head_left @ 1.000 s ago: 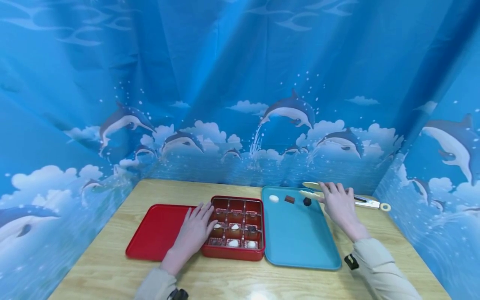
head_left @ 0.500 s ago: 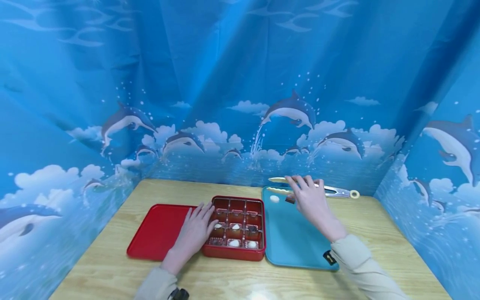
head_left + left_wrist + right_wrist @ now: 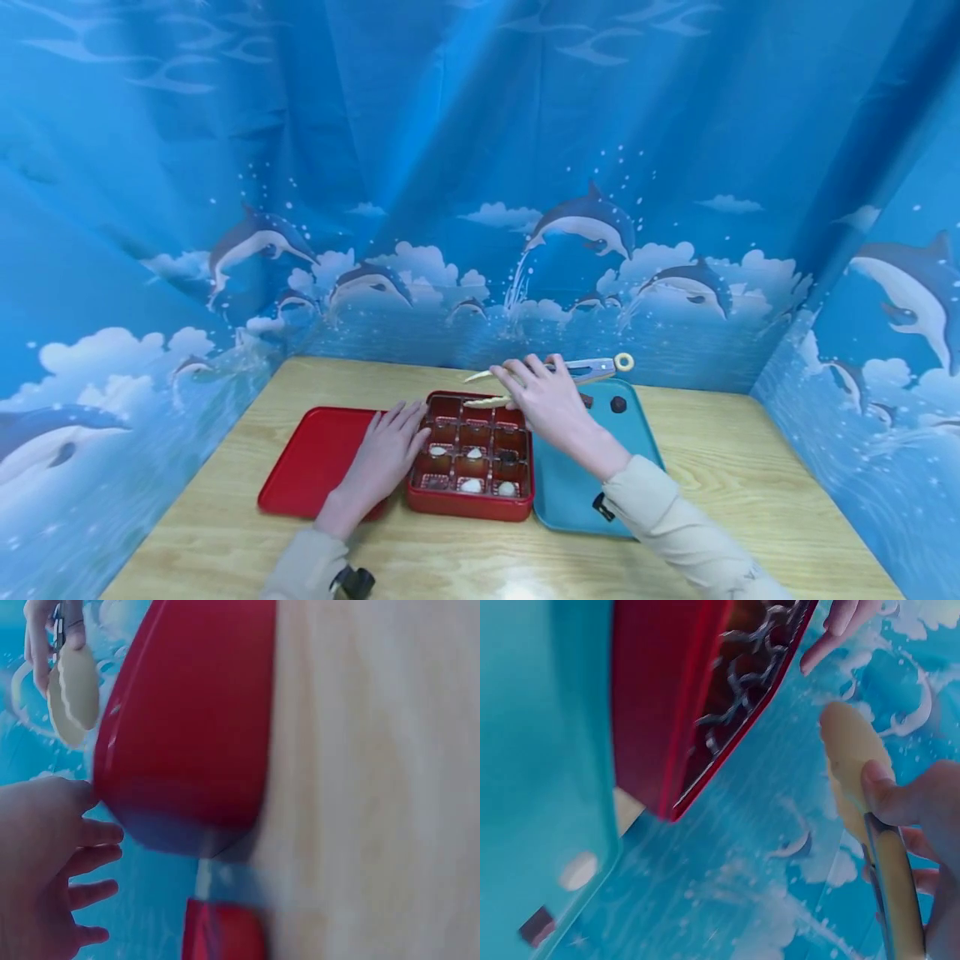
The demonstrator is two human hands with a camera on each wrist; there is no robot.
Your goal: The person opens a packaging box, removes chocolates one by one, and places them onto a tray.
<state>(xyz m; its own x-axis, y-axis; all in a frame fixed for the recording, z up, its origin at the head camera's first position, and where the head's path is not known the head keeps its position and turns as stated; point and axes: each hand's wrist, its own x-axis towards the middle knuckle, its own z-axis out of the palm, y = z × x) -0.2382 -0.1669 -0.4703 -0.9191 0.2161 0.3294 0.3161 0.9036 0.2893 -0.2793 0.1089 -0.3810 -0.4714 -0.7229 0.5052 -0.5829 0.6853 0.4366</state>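
Observation:
My right hand (image 3: 551,407) grips a pair of tongs (image 3: 594,369) with cream scalloped tips. In the head view the tips stand apart over the back of a red box (image 3: 468,504), with nothing showing between them. Clear dividers split the box into compartments; white and dark chocolates (image 3: 471,486) sit in the two front rows, and the back rows show only the insert. My left hand (image 3: 386,450) lies at the box's left rim, fingers straight; the left wrist view shows them spread beside the red wall (image 3: 187,712).
Right of the box lies a blue tray (image 3: 577,500) with a dark round piece (image 3: 618,404), a brown square (image 3: 537,926) and a white round piece (image 3: 579,871) along its far end. A red lid (image 3: 318,462) lies left of the box. A dolphin-print curtain (image 3: 420,208) stands behind the table.
My right hand has carried the tongs leftward from the tray's right side to over the box's back, uncovering the dark round piece. My left hand has stayed at the box.

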